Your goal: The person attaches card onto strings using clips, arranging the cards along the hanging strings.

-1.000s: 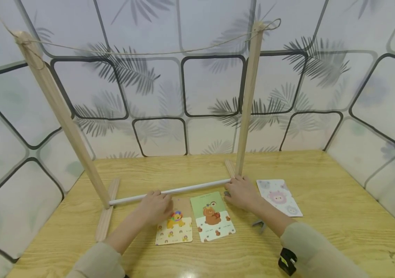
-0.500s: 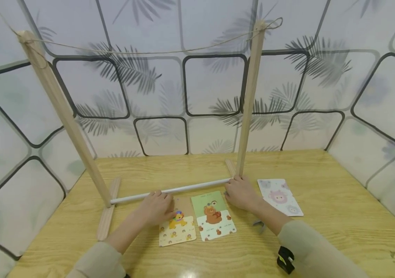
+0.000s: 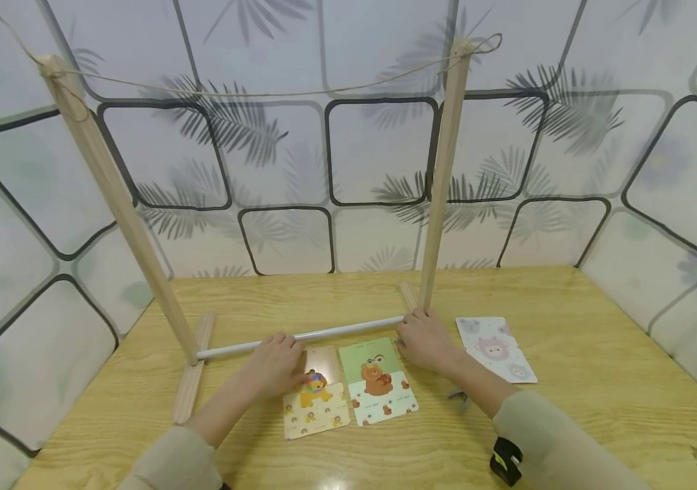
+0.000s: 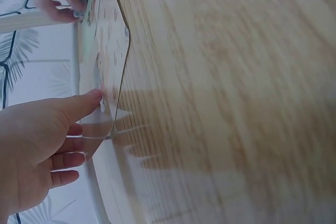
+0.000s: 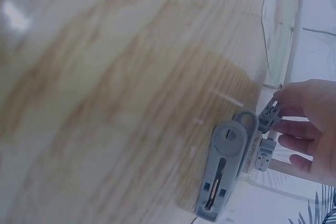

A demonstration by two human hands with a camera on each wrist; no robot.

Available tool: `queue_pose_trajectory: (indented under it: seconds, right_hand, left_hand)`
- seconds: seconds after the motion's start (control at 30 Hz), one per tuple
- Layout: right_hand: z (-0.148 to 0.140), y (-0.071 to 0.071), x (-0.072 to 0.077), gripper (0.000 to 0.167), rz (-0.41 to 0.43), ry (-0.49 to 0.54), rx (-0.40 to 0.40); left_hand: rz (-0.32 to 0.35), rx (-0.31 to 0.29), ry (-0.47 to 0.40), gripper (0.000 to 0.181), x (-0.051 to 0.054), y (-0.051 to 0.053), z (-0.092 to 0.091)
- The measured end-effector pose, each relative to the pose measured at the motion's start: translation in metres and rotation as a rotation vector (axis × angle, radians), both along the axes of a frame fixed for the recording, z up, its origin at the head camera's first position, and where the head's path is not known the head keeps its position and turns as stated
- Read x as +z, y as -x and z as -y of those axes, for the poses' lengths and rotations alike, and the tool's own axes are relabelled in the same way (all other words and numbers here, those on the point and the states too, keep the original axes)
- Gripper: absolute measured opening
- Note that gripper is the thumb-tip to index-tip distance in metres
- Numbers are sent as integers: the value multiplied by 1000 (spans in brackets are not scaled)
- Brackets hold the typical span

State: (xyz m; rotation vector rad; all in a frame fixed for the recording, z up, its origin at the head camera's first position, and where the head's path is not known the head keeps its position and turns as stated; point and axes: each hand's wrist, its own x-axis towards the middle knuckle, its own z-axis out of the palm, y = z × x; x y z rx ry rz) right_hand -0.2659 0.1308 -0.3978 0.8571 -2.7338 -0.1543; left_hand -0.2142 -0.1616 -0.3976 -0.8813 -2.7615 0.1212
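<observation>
My left hand [image 3: 273, 367] lies over the upper left of the yellow lion card [image 3: 318, 408]; in the left wrist view its thumb touches the card [image 4: 113, 51], the other fingers loosely bent near the white rod [image 3: 348, 330]. Right of that card lies the green-and-white bear card [image 3: 382, 391]. My right hand [image 3: 427, 340] is by the foot of the right wooden post [image 3: 440, 190]. The right wrist view shows its fingers [image 5: 294, 127] pinching a small grey clip [image 5: 270, 114]; another small clip [image 5: 265, 153] is beside it.
Twine [image 3: 263, 94] hangs between the tops of the right post and the left post [image 3: 122, 211]. A pink-patterned card [image 3: 495, 348] lies at right. A larger grey clip [image 5: 223, 166] lies near my right forearm. A patterned backdrop [image 3: 379, 150] stands behind the table [image 3: 593, 340].
The lion card has slid slightly to the right and toward the table's front, turning a little. Both hands have stayed nearly in place.
</observation>
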Motion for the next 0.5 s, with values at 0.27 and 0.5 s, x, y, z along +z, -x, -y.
queue_pose_trajectory:
  seconds: [0.27,0.5]
  right_hand:
    - [1,1,4,14,-23,66,16]
    - [2,0,10,25,-17,85,-7]
  left_hand:
    - [25,62,-41,42,6,-3,-2]
    - [-124,30,-101,29,6,-2,3]
